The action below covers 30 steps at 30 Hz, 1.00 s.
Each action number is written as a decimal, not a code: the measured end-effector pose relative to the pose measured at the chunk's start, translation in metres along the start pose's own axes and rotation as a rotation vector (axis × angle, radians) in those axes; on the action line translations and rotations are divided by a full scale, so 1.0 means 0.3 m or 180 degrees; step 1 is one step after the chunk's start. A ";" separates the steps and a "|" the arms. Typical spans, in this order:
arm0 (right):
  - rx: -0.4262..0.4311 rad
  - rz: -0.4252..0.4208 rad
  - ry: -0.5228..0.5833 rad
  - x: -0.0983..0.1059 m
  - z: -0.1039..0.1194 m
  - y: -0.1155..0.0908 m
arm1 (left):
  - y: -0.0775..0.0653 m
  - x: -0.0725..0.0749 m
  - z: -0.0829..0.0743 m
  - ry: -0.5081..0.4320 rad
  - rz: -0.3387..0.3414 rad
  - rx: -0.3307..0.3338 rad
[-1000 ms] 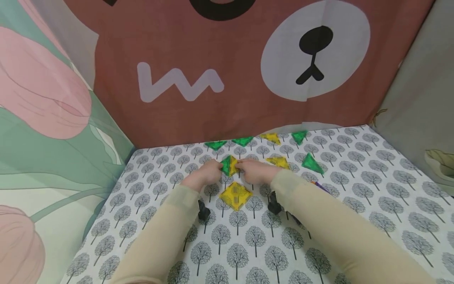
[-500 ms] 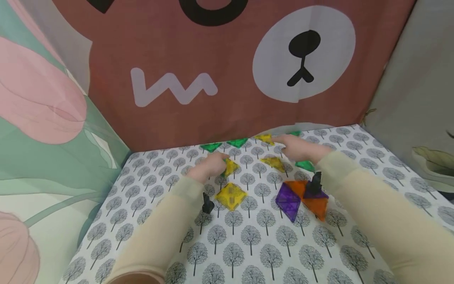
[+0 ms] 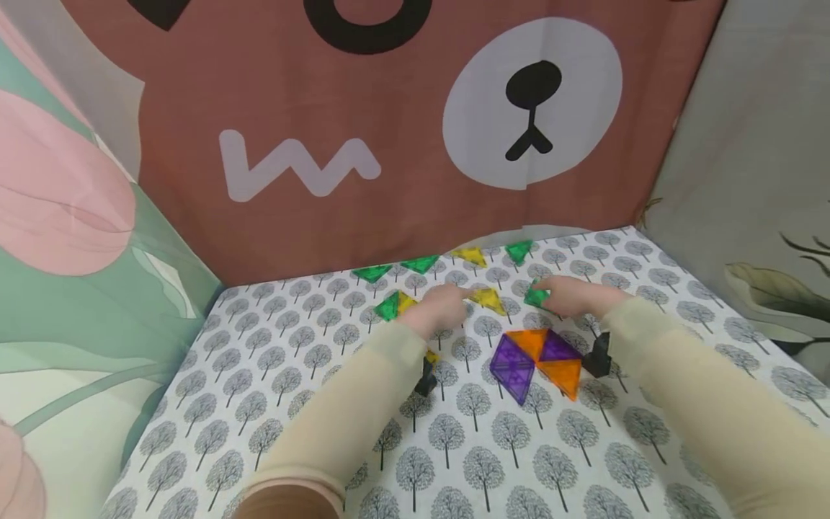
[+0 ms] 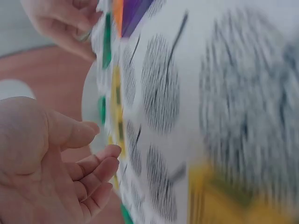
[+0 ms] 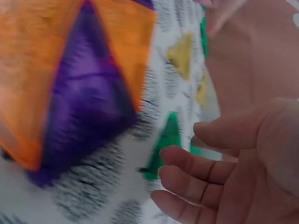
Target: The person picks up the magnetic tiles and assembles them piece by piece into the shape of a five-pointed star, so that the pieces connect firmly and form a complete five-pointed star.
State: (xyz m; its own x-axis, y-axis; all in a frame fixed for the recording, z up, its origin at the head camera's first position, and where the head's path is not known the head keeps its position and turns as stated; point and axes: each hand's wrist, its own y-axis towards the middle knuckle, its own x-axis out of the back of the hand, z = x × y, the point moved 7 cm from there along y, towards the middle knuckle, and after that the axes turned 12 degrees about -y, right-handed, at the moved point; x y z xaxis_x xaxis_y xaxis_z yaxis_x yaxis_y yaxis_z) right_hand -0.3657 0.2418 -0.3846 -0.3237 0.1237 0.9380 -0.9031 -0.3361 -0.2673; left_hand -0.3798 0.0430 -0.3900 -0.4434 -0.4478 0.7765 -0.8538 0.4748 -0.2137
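Observation:
My left hand (image 3: pixel 442 308) reaches toward a yellow triangle magnetic tile (image 3: pixel 488 299), fingertips at its left edge. In the left wrist view, the thumb and loosely bent fingers (image 4: pixel 96 175) stand apart with nothing between them. My right hand (image 3: pixel 573 296) is at a green triangle tile (image 3: pixel 535 296), partly covering it. The right wrist view shows that thumb and fingers apart too, the green tile (image 5: pixel 164 149) just beyond the fingertips; contact is unclear. A joined green (image 3: pixel 387 307) and yellow tile pair lies left of my left hand, partly covered by it.
Purple (image 3: pixel 512 367) and orange (image 3: pixel 563 376) triangles form a fan nearer me. Along the back edge lie two green tiles (image 3: pixel 420 264), a yellow one (image 3: pixel 471 256) and another green one (image 3: pixel 519 251). A yellow tile (image 3: pixel 432 356) is mostly hidden beneath my left wrist.
Both hands were at the green-and-yellow pair. My right hand left first, passing the back yellow tile, then came to the green triangle. My left hand released the pair and moved right.

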 end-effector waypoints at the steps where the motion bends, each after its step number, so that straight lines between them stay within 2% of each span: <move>1: -0.0013 0.0006 0.0001 -0.015 -0.001 0.001 | 0.009 -0.019 -0.016 0.0043 0.0027 -0.0051; 6: -0.0149 -0.0143 -0.0031 -0.053 0.006 0.008 | 0.039 -0.094 -0.073 0.0217 0.0067 -0.0108; 11: -0.0347 -0.0232 -0.0122 -0.060 0.007 0.017 | 0.069 -0.137 -0.099 0.0434 0.0025 -0.0037; 17: -0.0340 -0.0274 -0.0154 -0.058 0.013 0.021 | 0.085 -0.142 -0.118 0.0874 -0.0083 -0.0064; 24: -0.0354 -0.0283 -0.0187 -0.060 0.016 0.018 | 0.055 -0.129 -0.132 0.1243 -0.0075 -0.0241; 30: -0.0412 -0.0254 -0.0141 -0.064 0.002 0.003 | 0.023 -0.116 -0.105 0.1261 -0.0004 -0.0231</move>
State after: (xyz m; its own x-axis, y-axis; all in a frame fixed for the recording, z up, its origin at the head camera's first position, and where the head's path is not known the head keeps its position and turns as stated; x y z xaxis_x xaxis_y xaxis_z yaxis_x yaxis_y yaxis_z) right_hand -0.3600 0.2386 -0.4025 -0.2393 0.1028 0.9655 -0.9552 -0.2034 -0.2151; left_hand -0.3617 0.0855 -0.3998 -0.2906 -0.1282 0.9482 -0.8264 0.5331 -0.1812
